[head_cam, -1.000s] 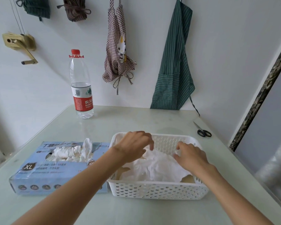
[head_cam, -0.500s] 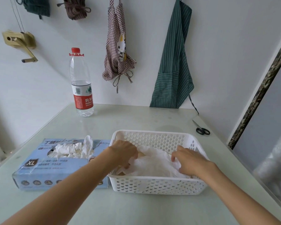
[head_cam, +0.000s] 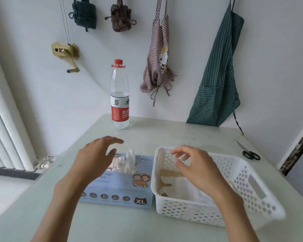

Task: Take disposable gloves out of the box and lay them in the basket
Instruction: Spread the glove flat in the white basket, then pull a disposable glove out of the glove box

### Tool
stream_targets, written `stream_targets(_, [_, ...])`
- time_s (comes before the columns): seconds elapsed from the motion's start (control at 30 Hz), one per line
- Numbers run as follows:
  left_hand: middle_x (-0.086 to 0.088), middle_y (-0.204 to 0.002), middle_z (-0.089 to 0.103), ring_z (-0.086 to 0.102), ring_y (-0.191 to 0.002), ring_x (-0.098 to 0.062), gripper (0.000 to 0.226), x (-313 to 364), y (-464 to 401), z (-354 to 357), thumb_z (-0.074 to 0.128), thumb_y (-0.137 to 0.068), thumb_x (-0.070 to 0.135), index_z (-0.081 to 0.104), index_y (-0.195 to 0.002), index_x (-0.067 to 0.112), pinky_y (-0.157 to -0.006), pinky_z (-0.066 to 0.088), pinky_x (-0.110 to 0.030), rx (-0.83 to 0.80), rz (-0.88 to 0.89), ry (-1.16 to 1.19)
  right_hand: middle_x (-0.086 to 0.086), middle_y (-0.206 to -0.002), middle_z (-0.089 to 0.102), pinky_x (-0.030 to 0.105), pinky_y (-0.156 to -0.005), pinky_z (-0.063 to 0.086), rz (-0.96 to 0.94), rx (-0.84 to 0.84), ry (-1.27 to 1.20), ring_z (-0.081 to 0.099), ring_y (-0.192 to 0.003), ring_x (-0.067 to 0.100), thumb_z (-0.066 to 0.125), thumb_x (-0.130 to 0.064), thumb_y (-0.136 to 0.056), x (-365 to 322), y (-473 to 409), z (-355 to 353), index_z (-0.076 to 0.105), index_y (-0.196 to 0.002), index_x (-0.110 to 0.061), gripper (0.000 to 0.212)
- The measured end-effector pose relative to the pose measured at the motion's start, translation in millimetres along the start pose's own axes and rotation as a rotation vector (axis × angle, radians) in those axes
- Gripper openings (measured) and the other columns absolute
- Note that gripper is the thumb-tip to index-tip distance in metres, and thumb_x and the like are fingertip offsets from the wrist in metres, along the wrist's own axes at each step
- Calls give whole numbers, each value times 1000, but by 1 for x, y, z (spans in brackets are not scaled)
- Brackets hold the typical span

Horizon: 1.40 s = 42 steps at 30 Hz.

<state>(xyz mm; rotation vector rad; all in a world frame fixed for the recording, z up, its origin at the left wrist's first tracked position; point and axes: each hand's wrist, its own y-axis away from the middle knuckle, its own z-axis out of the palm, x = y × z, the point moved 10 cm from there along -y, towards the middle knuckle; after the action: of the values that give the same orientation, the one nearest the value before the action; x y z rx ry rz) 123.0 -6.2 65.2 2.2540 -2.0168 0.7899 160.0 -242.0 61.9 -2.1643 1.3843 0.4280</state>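
Note:
A light blue glove box [head_cam: 122, 187] marked XL lies on the table, with white gloves [head_cam: 128, 162] sticking out of its top slot. To its right stands a white perforated basket [head_cam: 241, 182] with white gloves [head_cam: 187, 189] lying on its bottom. My left hand [head_cam: 93, 159] hovers over the box's left part, fingers spread and empty. Above the basket's left half my right hand [head_cam: 198, 166] hangs with loosely bent fingers, holding nothing.
A water bottle [head_cam: 119, 96] with a red cap stands at the table's back edge. Black scissors [head_cam: 250, 153] lie at the far right. Two aprons [head_cam: 219, 75] and cloth bundles hang on the wall. A radiator [head_cam: 5, 137] is at the left.
Both hands have lifted out of the basket, leaving the gloves in it. My left hand has moved left over the box. The view has swung to the left.

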Motion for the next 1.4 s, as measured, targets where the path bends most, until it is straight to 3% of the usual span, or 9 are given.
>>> stream_targets(0.2, [17,-151,33,33,-138,-10,43,-36,-3,37,39,-99,42,37,-142,38,-110,29,-31,-210,49,-85,-11,-114,63,26,-89,42,-55,30,60,51,-111,11,45,-31,-99,-66,-27,56,64,-115,-27,25])
stream_targets(0.37, [17,-153,26,22,-142,-12,51,-37,1,60,37,-95,55,30,-144,42,-112,20,-30,-366,62,-96,5,-107,53,33,-84,38,34,-153,221,51,-111,26,41,-29,-99,-76,-39,108,58,-90,-16,23])
stream_targets(0.5, [21,-152,23,18,-142,-9,84,-46,5,63,44,-69,84,28,-143,47,-114,16,-32,-438,38,-62,-5,-100,65,27,-70,42,47,24,88,61,-93,18,58,-31,-93,-68,-36,96,63,-90,-23,10])
stream_targets(0.67, [21,-149,30,23,-138,-9,80,-46,2,61,56,-69,76,34,-140,46,-112,17,-31,-377,25,-28,-5,-72,71,37,-71,56,-19,113,-384,68,-70,9,71,-20,-85,-70,-35,73,66,-79,-19,8])
stream_targets(0.83, [21,-144,35,28,-133,-9,79,-45,1,59,59,-68,76,38,-138,45,-108,19,-30,-335,42,-15,0,-72,74,19,-61,55,-43,341,-795,70,-65,11,72,-8,-82,-61,-31,28,68,-81,-9,5])
stream_targets(1.0, [20,-152,24,17,-141,-5,100,-30,1,44,59,-55,78,30,-143,42,-117,15,-32,-322,78,136,1,-70,74,22,-61,56,-19,202,-792,71,-66,15,73,-11,-82,-66,-35,40,67,-83,-9,7])
stream_targets(1.17, [11,-106,71,65,-99,-4,37,7,-5,21,70,-80,42,69,-110,20,-94,50,-31,-177,191,626,-5,-75,75,15,-60,51,-49,208,-862,68,-65,6,75,-17,-79,-82,-30,34,66,-88,-16,12])
stream_targets(1.33, [-2,-78,75,71,-74,-13,15,-21,-12,9,73,-81,20,74,-84,5,-68,56,-25,30,-20,845,-17,-127,48,23,-90,37,94,-102,-343,44,-118,4,73,-51,-72,-58,-33,67,38,-137,-33,75])
stream_targets(1.4, [-2,-77,75,72,-74,-14,10,-27,-12,4,74,-80,19,74,-82,9,-66,56,-23,76,-72,903,-19,-120,50,22,-87,35,90,-185,-225,43,-115,3,71,-55,-73,-57,-30,82,48,-129,-37,63])
